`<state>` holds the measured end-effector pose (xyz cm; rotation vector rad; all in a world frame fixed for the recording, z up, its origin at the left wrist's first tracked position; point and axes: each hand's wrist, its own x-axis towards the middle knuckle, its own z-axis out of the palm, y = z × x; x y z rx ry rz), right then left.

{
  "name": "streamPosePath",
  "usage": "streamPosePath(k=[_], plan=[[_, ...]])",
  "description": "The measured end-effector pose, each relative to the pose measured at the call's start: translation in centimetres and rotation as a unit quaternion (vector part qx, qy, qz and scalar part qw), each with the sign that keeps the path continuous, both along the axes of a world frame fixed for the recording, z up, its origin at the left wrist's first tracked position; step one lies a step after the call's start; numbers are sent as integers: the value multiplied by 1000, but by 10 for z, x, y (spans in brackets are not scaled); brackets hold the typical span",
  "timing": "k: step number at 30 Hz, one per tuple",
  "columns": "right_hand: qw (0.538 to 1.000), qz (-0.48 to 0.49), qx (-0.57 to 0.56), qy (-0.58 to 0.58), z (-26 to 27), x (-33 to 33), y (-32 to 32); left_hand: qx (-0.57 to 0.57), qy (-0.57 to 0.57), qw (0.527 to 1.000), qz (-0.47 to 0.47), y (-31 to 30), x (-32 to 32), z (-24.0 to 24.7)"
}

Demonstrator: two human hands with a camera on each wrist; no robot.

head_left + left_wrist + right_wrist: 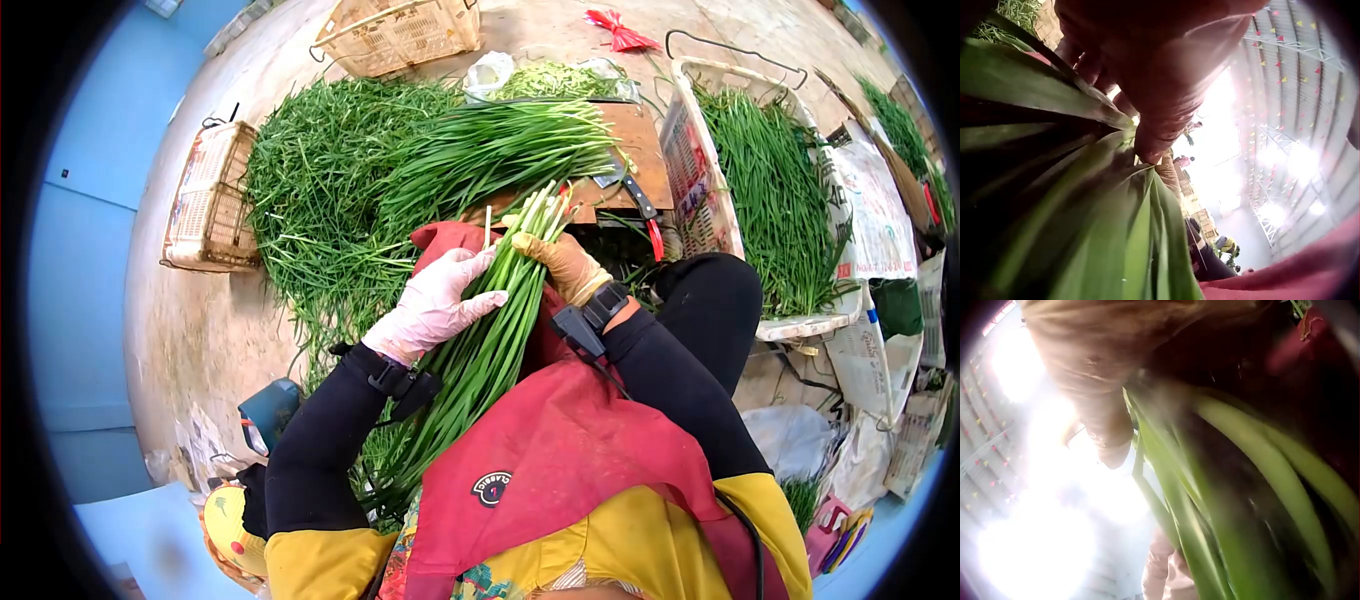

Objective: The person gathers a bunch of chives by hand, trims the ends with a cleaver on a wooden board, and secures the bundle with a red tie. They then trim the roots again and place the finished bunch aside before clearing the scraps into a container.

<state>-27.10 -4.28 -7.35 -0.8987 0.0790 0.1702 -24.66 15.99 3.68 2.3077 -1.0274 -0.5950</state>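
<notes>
A bunch of garlic chives (505,320) lies slantwise over the person's lap, pale stem ends up and leaves trailing down to the left. The right hand (568,268), in a yellowish glove, grips it close below the stem ends. Lower on its left side, the left hand (440,298) in a thin whitish glove holds the bunch, thumb laid across the front. A single pale stem (488,226) sticks up by the left fingertips. In the left wrist view, flat leaves (1104,219) fan out below the left thumb. The right thumb (1113,440) lies along the leaves in the right wrist view.
Ahead, more chives (500,145) lie on a brown board (640,150) beside a black-handled knife (640,197). A large chive heap (320,180) spreads left, near a crate (210,195). To the right stands a white basket (690,150) full of chives.
</notes>
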Motion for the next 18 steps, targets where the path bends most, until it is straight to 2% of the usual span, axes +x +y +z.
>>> streamPosePath(k=[2,3,4,5,7,9,13,15,16,17,18], plan=[[1000,-6,-11,-19,6,-1,0,-98,13,995,-14,-3,-2,-5],[999,-10,-24,-35,9,-2,-1,-96,10,995,-17,-3,-4,-6],[999,-7,-3,-36,16,-5,-1,-146,190,969,62,-6,-9,2],[999,-10,-1,-37,24,-9,-1,-189,362,902,140,-9,-13,6],[996,-13,64,-61,38,-18,-2,-267,369,877,149,-10,-16,10],[994,-26,71,-75,45,-25,-2,-309,378,855,174,-7,-18,14],[988,-64,123,-66,51,-37,5,-324,336,856,221,-11,-35,10],[982,-72,163,-64,57,-46,7,-267,436,836,200,-10,-40,20],[981,-75,168,-62,58,-49,8,-201,474,839,175,-6,-33,21],[975,-85,190,-72,64,-51,12,-169,539,814,136,5,-22,13],[974,-89,193,-75,71,-55,14,-127,537,822,142,13,-19,4]])
